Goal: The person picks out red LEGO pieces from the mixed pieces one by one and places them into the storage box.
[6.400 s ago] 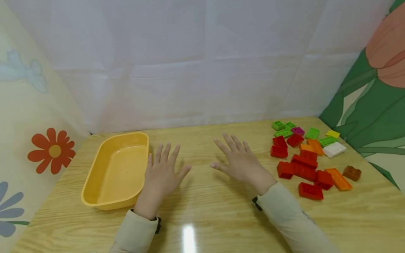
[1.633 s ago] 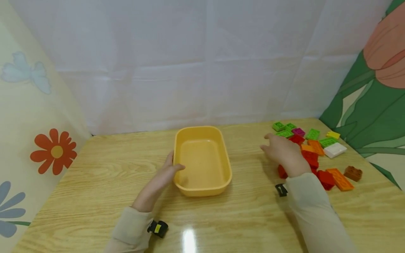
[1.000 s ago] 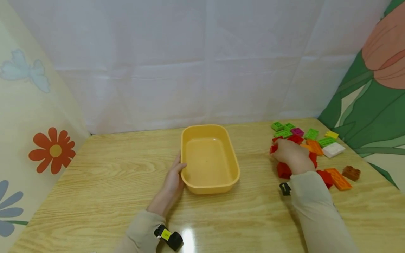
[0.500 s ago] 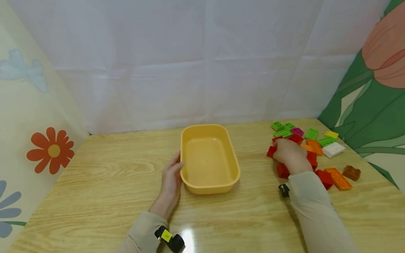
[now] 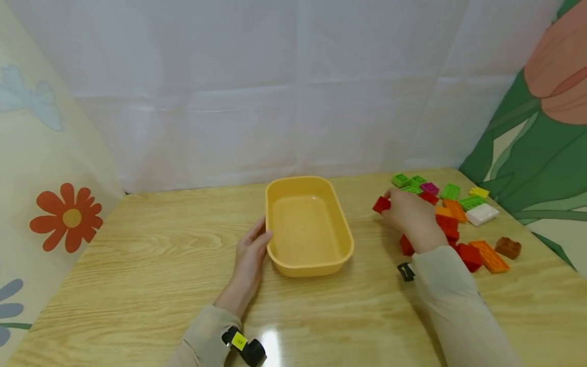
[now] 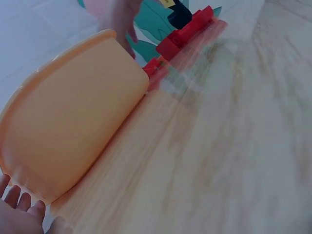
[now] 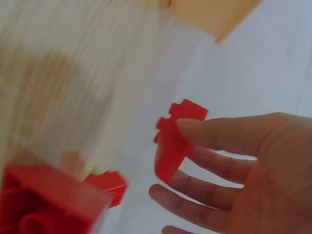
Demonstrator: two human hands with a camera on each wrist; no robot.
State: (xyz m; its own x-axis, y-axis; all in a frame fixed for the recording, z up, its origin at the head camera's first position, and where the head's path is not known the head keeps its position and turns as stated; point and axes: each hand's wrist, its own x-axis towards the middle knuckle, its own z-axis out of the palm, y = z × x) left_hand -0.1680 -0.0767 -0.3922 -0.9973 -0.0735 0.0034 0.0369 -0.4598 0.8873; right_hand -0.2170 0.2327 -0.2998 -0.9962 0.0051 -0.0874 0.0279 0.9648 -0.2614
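My right hand (image 5: 411, 216) pinches a red toy brick (image 5: 381, 205) between thumb and fingers, over the left side of the brick pile. In the right wrist view, this brick (image 7: 178, 139) shows studs along one edge and a curved face, with the thumb flat on it. My left hand (image 5: 249, 257) rests against the left outer side of a yellow plastic basin (image 5: 309, 270), its thumb tip at the rim. Left fingertips (image 6: 24, 200) touch the basin's outer wall in the left wrist view. Nothing lies inside the basin.
Several red bricks (image 5: 469, 256) lie on the wooden table (image 5: 160, 265) at right, with orange pieces (image 5: 489, 256), a brown brick (image 5: 508, 247) and a white one (image 5: 482, 214). Green bricks (image 5: 450, 191), a magenta one (image 5: 429, 188) and a yellow one (image 5: 479, 192) lie farther back.
The basin has moved from the left to the middle, with my left hand beside it. My right hand reached into the pile, took a red brick and shifted slightly left with it.
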